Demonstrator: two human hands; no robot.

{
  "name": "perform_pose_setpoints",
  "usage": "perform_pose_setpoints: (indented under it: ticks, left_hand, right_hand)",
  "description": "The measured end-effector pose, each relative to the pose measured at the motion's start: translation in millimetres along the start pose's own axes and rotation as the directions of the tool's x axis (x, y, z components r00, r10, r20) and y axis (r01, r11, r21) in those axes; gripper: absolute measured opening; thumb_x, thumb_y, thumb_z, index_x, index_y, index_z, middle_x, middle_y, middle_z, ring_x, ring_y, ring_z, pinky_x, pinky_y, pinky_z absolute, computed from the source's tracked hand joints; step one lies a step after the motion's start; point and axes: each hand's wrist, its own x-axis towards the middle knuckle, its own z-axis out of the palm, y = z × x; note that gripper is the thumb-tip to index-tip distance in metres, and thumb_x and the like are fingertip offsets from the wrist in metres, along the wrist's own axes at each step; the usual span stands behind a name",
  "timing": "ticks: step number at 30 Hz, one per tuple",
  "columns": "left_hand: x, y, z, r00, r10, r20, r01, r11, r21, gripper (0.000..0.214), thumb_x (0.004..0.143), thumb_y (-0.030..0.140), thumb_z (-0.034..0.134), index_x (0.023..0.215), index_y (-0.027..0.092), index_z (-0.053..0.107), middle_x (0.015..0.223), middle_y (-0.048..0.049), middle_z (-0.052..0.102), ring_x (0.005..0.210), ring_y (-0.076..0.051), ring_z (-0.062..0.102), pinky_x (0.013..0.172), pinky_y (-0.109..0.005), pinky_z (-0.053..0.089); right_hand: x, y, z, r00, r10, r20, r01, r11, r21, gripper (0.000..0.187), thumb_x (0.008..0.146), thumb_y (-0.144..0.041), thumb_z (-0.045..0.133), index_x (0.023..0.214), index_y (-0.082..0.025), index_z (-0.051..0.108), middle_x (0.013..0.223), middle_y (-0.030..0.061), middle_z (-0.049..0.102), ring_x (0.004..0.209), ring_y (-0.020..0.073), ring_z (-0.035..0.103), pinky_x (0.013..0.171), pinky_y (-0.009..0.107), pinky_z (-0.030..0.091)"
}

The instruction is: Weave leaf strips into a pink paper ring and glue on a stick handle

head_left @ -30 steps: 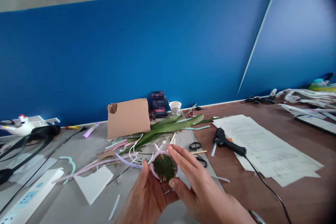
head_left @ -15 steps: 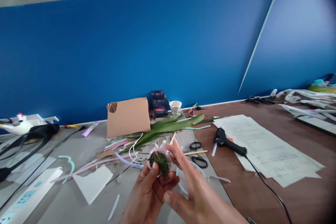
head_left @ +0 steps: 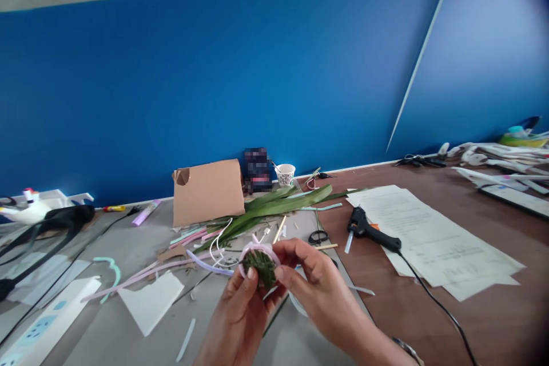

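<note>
A small round piece with a pale pink rim and a dark green, leafy-looking centre (head_left: 262, 267) is held up in front of me. My left hand (head_left: 238, 310) grips its lower left side, thumb on the green part. On the right edge, my right hand (head_left: 318, 281) pinches the pink rim between thumb and fingers. Behind the piece lie long green leaves (head_left: 278, 203) and a white cable (head_left: 218, 243). Black scissors (head_left: 318, 237) are partly covered by my right hand. What the fingers behind the piece do is hidden.
To the right, a black glue gun (head_left: 372, 230) lies by printed sheets (head_left: 433, 234), its cord running forward. A cardboard piece (head_left: 209, 194) and a paper cup (head_left: 285, 175) stand against the blue partition (head_left: 214, 80). On the left are a power strip (head_left: 55, 317) and pastel strips (head_left: 128, 279).
My right hand has closed from spread fingers into a pinch on the rim. The round piece stays in my left hand, nearly in the same spot.
</note>
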Motion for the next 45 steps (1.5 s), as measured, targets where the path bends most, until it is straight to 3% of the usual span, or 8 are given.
perform_pose_setpoints:
  ticks: [4,12,19,22,28,36,40,45]
  left_hand:
    - [2,-1,2.4,0.999,0.028,-0.028,-0.026,0.997,0.070,0.017,0.084,0.028,0.065,0.099,0.022,0.072,0.105,-0.0076,0.074,0.105,-0.025,0.065,0.096,-0.041,0.045]
    - [0,-4,10.6,0.973,0.176,-0.149,-0.141,0.966,0.217,0.018,0.075,0.029,0.074,0.090,0.020,0.073,0.090,-0.0053,0.074,0.087,-0.020,0.067,0.082,-0.032,0.051]
    - [-1,-4,13.7,0.959,0.219,-0.181,-0.154,0.936,0.318,0.024,0.072,0.033,0.077,0.091,0.020,0.072,0.086,-0.0034,0.073,0.083,-0.019,0.066,0.076,-0.027,0.052]
    - [0,-5,14.4,0.955,0.228,-0.189,-0.169,0.944,0.284,0.022,0.071,0.032,0.078,0.088,0.020,0.072,0.081,-0.0017,0.071,0.073,-0.016,0.065,0.073,-0.026,0.052]
    - [0,-5,19.5,0.948,0.210,-0.238,-0.159,0.963,0.218,0.021,0.067,0.028,0.081,0.083,0.018,0.071,0.082,-0.0020,0.072,0.067,-0.013,0.063,0.067,-0.023,0.051]
    - [1,-11,16.9,0.956,0.036,-0.291,-0.038,0.999,-0.004,0.022,0.065,0.023,0.082,0.085,0.019,0.072,0.084,-0.0050,0.076,0.075,-0.018,0.070,0.074,-0.028,0.055]
    - [0,-9,17.4,0.960,-0.019,-0.278,-0.002,0.997,-0.074,0.022,0.067,0.023,0.081,0.087,0.019,0.072,0.091,-0.0072,0.076,0.085,-0.023,0.071,0.085,-0.034,0.053]
    - [1,-8,17.1,0.973,-0.040,-0.226,0.010,0.991,-0.132,0.022,0.069,0.023,0.079,0.090,0.019,0.072,0.091,-0.0054,0.076,0.084,-0.020,0.070,0.086,-0.033,0.052]
  right_hand:
    - [1,-1,2,0.999,0.023,-0.035,-0.024,0.999,-0.025,0.013,0.074,-0.016,0.055,0.083,-0.016,0.065,0.076,0.0021,0.063,0.074,0.0167,0.057,0.069,0.027,0.046]
    - [1,0,7,0.993,0.057,-0.099,-0.055,0.998,0.018,0.005,0.074,-0.021,0.054,0.074,-0.018,0.058,0.066,-0.0001,0.059,0.061,0.0144,0.055,0.058,0.023,0.044]
    - [-3,9,12,0.977,-0.133,-0.167,0.089,0.965,-0.245,0.010,0.077,-0.015,0.050,0.076,-0.018,0.060,0.069,0.0017,0.060,0.062,0.0148,0.055,0.058,0.023,0.042]
    - [-4,11,14,0.956,-0.226,-0.187,0.162,0.939,-0.305,0.013,0.078,-0.013,0.049,0.076,-0.018,0.061,0.069,0.0014,0.057,0.062,0.0146,0.053,0.058,0.023,0.042]
    - [-7,9,16,0.956,-0.231,-0.179,0.179,0.947,-0.265,0.019,0.085,-0.018,0.047,0.075,-0.017,0.064,0.069,0.0026,0.055,0.065,0.0153,0.054,0.058,0.022,0.044]
    - [-14,32,36,0.904,-0.347,-0.249,0.265,0.913,-0.310,0.037,0.093,-0.022,0.037,0.117,-0.014,0.065,0.084,0.0095,0.062,0.074,0.0189,0.061,0.065,0.028,0.051]
    - [-17,37,41,0.893,-0.263,-0.366,0.178,0.952,-0.249,0.037,0.090,-0.026,0.046,0.123,-0.015,0.059,0.109,0.0141,0.065,0.099,0.0255,0.062,0.082,0.035,0.052]
    - [-18,32,37,0.943,-0.164,-0.290,0.147,0.986,-0.081,0.029,0.091,-0.027,0.045,0.112,-0.015,0.060,0.092,0.0097,0.067,0.076,0.0186,0.066,0.068,0.028,0.055]
